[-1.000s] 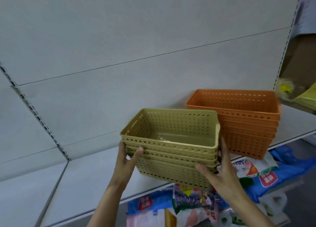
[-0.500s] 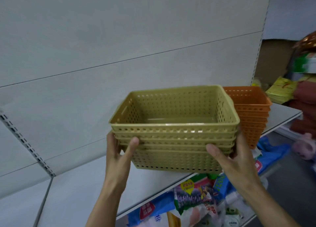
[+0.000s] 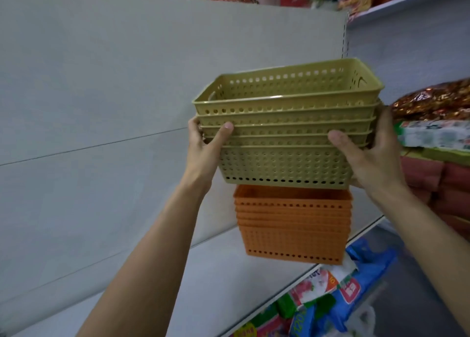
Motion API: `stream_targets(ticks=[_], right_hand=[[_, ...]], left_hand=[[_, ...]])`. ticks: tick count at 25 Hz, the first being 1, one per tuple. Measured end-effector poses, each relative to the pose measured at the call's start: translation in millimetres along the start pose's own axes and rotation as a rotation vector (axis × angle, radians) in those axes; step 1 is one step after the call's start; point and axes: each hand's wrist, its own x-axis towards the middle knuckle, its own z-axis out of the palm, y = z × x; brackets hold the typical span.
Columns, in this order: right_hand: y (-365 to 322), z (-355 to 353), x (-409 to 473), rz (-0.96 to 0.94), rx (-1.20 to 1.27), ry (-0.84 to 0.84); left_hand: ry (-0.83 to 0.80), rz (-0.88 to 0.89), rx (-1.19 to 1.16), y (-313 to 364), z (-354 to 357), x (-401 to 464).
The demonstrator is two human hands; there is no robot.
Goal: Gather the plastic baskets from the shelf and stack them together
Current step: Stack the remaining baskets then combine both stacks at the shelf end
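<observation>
A nested stack of several tan perforated plastic baskets [image 3: 284, 143] hangs in the air directly above a nested stack of orange baskets [image 3: 292, 225]. The orange stack stands on the white shelf [image 3: 208, 280]. My left hand [image 3: 206, 148] grips the tan stack's left end, thumb across the front rims. My right hand [image 3: 368, 156] grips its right end, thumb on the front and fingers behind. The tan stack's bottom sits just above the orange stack's open top, and I cannot tell whether they touch.
A grey back panel [image 3: 101, 108] rises behind the shelf. Packaged goods in blue, white and green wrappers [image 3: 338, 293] lie on the level below. Red and gold foil items [image 3: 432, 103] and stacked pink packs [image 3: 437, 179] fill the right side.
Both hands carried the tan stack up and to the right, from beside the orange stack to directly above it. The view swung right and tilted up.
</observation>
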Motion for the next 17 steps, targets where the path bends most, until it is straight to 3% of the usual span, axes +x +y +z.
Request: stream_targets(ticks=[8, 12, 14, 17], right_hand=[[91.4, -10.2, 1.9, 0.179, -0.04, -0.109], [117.5, -19.5, -8.8, 0.243, -0.359, -0.162], [115.4, -26.3, -10.4, 0.269, -0.442, -0.128], [104.4, -30.0, 1.4, 0.112, -0.46, -0.222]], left_hand=[[0.002, -0.158, 0.048, -74.7, 35.9, 11.2], [-0.038, -0.314, 0.167, -107.8, 26.0, -3.4], [0.017, -0.355, 0.269, -124.1, 18.7, -22.9], [0.149, -0.513, 0.206, -134.5, 33.4, -74.4]])
